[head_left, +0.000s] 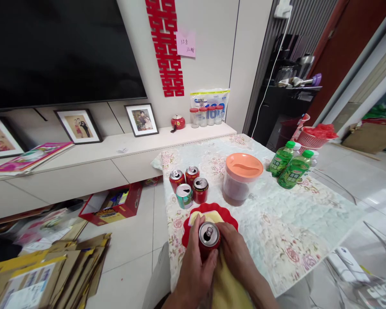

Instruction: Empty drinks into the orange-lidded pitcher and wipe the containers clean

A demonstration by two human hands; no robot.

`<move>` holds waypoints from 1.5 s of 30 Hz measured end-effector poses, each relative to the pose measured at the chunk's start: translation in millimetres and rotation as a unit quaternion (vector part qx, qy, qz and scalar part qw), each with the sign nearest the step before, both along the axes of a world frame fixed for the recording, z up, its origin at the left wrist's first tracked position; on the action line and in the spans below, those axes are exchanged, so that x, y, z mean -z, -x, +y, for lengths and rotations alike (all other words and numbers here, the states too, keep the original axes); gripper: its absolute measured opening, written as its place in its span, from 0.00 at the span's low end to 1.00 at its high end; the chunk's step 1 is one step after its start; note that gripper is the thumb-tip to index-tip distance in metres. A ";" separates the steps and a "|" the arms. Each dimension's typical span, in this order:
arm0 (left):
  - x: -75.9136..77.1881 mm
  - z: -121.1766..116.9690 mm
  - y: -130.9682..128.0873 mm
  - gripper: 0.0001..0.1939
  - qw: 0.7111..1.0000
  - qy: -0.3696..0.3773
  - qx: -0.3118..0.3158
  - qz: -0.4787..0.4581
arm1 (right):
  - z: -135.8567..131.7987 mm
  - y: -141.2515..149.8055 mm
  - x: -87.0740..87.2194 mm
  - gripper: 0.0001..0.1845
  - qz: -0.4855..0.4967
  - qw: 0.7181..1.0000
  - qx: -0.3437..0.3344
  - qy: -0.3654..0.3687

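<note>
My left hand (194, 268) is wrapped round a red drink can (209, 235), opened, its top facing up. On the can's other side, my right hand (236, 246) presses a yellow cloth (228, 281) to it; the fingertips are partly hidden. The cloth hangs down toward my lap. Under the hands lies a red scalloped plate (185, 234), with more yellow cloth on it. Just beyond stand several opened cans: red ones (200, 191) and a teal one (184, 197). A clear tub with an orange lid (244, 165) is to their right, with dark contents low inside.
Green-labelled bottles (294, 171) stand at the right side of the flowered tablecloth (276, 219). A white cabinet (138, 150) carries framed photos and red-lidded jars (202, 116). Flattened cardboard (51, 274) and a red box (112, 206) lie on the floor at left; power strips (347, 264) at right.
</note>
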State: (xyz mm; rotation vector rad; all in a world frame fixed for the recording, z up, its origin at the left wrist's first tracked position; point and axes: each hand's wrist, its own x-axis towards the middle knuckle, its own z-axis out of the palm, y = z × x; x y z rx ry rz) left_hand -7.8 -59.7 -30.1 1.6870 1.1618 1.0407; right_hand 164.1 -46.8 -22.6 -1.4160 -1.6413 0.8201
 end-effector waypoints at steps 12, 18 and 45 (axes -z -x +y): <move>1.9 12.2 -13.5 0.36 0.993 -0.024 -0.112 0.026 | -23.6 0.7 -17.3 0.19 -0.013 1.000 0.025 -0.009; 5.2 9.1 -13.8 0.40 0.993 0.010 -0.115 -0.033 | -23.3 -6.4 -16.5 0.17 0.004 0.995 0.025 -0.095; -2.1 12.5 -14.8 0.35 0.995 0.027 -0.098 -0.006 | -20.3 -0.8 -14.5 0.18 -0.007 0.999 0.031 -0.034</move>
